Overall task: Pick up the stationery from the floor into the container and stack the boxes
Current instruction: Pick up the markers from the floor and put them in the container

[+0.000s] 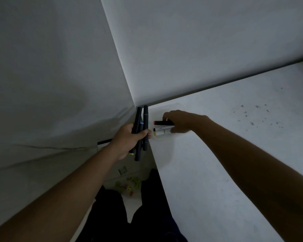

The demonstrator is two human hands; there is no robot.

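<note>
My left hand (129, 139) grips a bundle of dark markers (142, 119), held upright near the corner of the walls. My right hand (179, 120) holds a black marker with a red end (160, 122) over a clear plastic container (162, 137) that stands at the far left corner of the white table (217, 163). Inside the container lie white markers (162, 131), one with a yellow end. Down on the floor, between the table and the wall, lie several small coloured clips (128, 185), blurred and dim.
White walls meet in a corner just behind the container. A dark cable (104, 142) runs along the wall by my left wrist. My dark trouser legs (147, 215) stand in the narrow gap beside the table edge. Dark specks (257, 116) dot the table at right.
</note>
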